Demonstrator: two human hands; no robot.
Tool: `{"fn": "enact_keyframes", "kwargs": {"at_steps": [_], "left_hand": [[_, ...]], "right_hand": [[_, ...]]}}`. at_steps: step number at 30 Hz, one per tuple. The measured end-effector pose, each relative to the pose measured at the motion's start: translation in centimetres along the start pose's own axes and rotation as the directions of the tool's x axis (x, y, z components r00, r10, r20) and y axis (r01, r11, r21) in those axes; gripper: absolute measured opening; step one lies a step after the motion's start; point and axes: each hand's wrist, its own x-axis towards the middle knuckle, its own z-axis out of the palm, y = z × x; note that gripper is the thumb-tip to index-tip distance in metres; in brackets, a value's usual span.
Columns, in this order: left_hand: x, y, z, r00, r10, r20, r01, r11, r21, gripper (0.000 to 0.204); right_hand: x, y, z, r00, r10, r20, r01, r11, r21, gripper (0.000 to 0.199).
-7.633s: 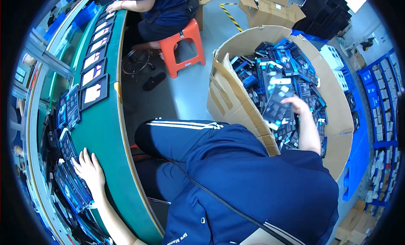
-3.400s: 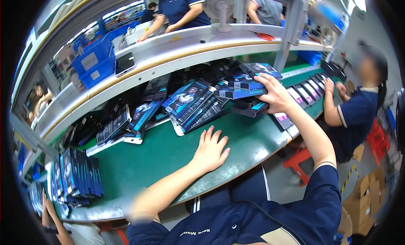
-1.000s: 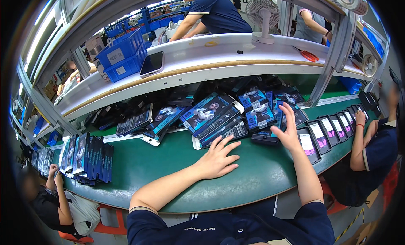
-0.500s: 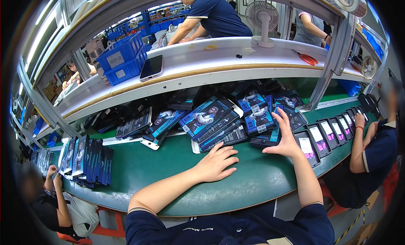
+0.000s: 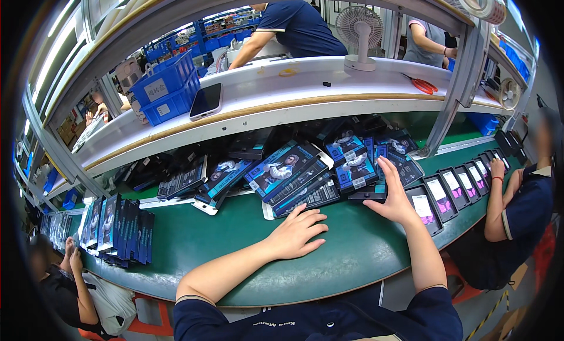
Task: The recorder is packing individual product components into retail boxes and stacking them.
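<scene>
My left hand (image 5: 298, 232) lies palm down on the green tabletop (image 5: 247, 270), its fingers spread and nothing in them. Just beyond its fingertips is a leaning stack of dark blue printed boxes (image 5: 288, 172), with a white flap showing on one. My right hand (image 5: 393, 195) is raised beside the pile, thumb apart from the fingers and nothing between them. Left of it stand smaller blue printed boxes (image 5: 354, 169); whether it touches any box I cannot tell. To its right, a black open tray (image 5: 424, 210) holds a white card and something pink.
Upright printed boxes (image 5: 117, 232) are lined up on the left, near a seated person. Several more open trays (image 5: 440, 194) run toward another person on the right. A white shelf (image 5: 252, 109) crosses above the pile, carrying blue bins (image 5: 164, 91), a phone (image 5: 205, 101), a fan (image 5: 361, 38) and red-handled pliers (image 5: 422, 84).
My right hand's fingers have drawn a little closer together, still apart from the thumb. My left hand keeps its place on the tabletop. The whole view has shifted slightly.
</scene>
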Motion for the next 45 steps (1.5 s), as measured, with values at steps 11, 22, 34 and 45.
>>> {"fn": "enact_keyframes", "kwargs": {"at_steps": [11,22,34,45], "left_hand": [[-0.1,0.1,0.2,1.000,-0.021,0.006,0.022,1.000,-0.005,0.031],[0.1,0.0,0.0,0.999,-0.038,0.028,0.038,0.999,-0.012,0.029],[0.6,0.3,0.3,1.000,-0.011,0.007,0.011,1.000,-0.009,0.028],[-0.2,-0.1,0.1,1.000,-0.006,-0.017,0.005,1.000,-0.015,0.028]], "right_hand": [[0.1,-0.3,-0.6,0.994,-0.033,-0.105,0.040,0.997,0.066,0.068],[0.1,2.8,-2.1,0.793,0.333,-0.510,0.050,0.800,0.599,0.035],[-2.1,4.9,-6.8,0.412,0.419,-0.809,0.348,0.748,0.565,0.029],[-13.8,-5.1,-5.8,0.780,0.325,-0.534,0.213,0.665,0.715,0.017]]}}
